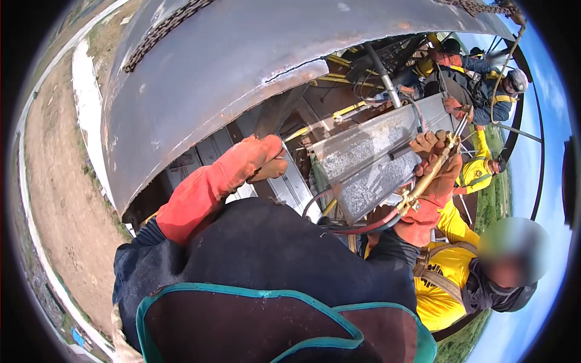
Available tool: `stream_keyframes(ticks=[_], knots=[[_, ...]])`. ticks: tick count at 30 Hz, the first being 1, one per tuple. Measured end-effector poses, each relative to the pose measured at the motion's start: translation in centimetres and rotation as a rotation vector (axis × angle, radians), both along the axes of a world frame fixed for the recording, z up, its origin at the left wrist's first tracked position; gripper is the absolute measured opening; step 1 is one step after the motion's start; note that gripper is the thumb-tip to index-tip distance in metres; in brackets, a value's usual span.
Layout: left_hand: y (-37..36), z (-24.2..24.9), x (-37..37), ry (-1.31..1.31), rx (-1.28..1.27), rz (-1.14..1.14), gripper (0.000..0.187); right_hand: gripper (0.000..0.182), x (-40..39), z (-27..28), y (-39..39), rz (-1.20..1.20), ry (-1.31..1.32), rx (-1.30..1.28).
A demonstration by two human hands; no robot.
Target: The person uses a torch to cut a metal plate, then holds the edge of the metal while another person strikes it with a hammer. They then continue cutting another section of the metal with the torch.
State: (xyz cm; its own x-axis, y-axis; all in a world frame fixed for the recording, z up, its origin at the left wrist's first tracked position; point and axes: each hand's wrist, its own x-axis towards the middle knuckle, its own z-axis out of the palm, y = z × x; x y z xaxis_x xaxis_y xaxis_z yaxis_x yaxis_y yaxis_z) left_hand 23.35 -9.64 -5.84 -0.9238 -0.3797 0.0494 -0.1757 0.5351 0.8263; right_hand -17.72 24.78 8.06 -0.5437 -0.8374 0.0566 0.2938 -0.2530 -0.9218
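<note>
My right hand (437, 181), in an orange-red and tan leather glove, is wrapped round a brass cutting torch (425, 183). The torch's tubes slant up to the right, and red and dark hoses (363, 229) leave its lower end. No flame shows. My left hand (269, 158), in a matching glove, is closed with the fingers curled under; what they hold, if anything, is hidden. It is near the lower edge of a large curved steel plate (200, 78), which has a ragged cut line. A grey metal sheet (369, 151) lies between my hands.
A co-worker in a yellow shirt (448, 284) is close at my right. Another in yellow (478, 172) and people in dark clothing (484, 91) are farther off. Chains (166, 30) lie over the plate. Below are beams and yellow pipes (351, 111); the ground (57, 139) lies far down.
</note>
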Motion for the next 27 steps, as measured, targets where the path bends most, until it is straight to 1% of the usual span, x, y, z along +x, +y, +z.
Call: stream_keyframes(ticks=[1,2,4,5,6,9,12,13,15,16,18,21,24,27], knots=[[0.1,-0.4,0.0,-0.021,0.003,0.004,0.031,0.073,-1.6,-0.7,0.8,0.013,0.015,-0.029],[0.3,2.0,0.6,-0.111,0.128,-0.018,0.03,0.068,0.3,0.2,0.0,-0.257,0.048,0.032],[0.3,-0.2,0.8,-0.072,0.121,0.006,0.036,0.061,-2.0,0.5,1.4,-0.245,0.072,-0.042],[0.2,-0.3,0.9,-0.049,0.113,0.023,0.04,0.059,-2.8,0.8,1.5,-0.213,0.087,-0.057],[0.0,-0.2,0.9,-0.102,0.147,-0.012,0.04,0.057,-3.5,1.2,1.6,-0.201,0.111,-0.062],[-0.3,-1.4,1.5,0.036,0.069,-0.014,0.037,0.051,-3.3,3.3,0.5,-0.184,0.159,-0.067],[0.1,0.1,2.0,-0.051,0.19,0.028,0.034,0.052,-2.6,4.0,-0.5,-0.359,0.168,-0.021],[0.3,0.1,2.1,-0.061,0.189,0.039,0.034,0.053,-1.2,4.4,-1.2,-0.378,0.193,-0.021],[0.6,0.1,2.0,-0.081,0.184,0.058,0.033,0.047,-1.8,4.1,-1.0,-0.423,0.207,0.004],[0.8,0.0,2.1,-0.049,0.173,0.068,0.032,0.045,-2.1,3.9,-0.9,-0.445,0.214,0.015],[1.1,-0.7,2.6,0.014,0.149,0.089,0.031,0.046,-3.2,3.7,-0.4,-0.455,0.216,0.017],[1.6,-1.1,2.5,0.014,0.09,0.074,0.03,0.047,-5.1,3.5,0.9,-0.418,0.211,0.016],[2.1,-0.7,2.7,-0.11,0.156,0.054,0.036,0.049,-6.8,3.7,2.6,-0.386,0.21,0.016],[2.9,-1.9,2.7,0.049,0.18,0.056,0.042,0.053,-8.4,4.1,4.2,-0.428,0.14,0.012]])
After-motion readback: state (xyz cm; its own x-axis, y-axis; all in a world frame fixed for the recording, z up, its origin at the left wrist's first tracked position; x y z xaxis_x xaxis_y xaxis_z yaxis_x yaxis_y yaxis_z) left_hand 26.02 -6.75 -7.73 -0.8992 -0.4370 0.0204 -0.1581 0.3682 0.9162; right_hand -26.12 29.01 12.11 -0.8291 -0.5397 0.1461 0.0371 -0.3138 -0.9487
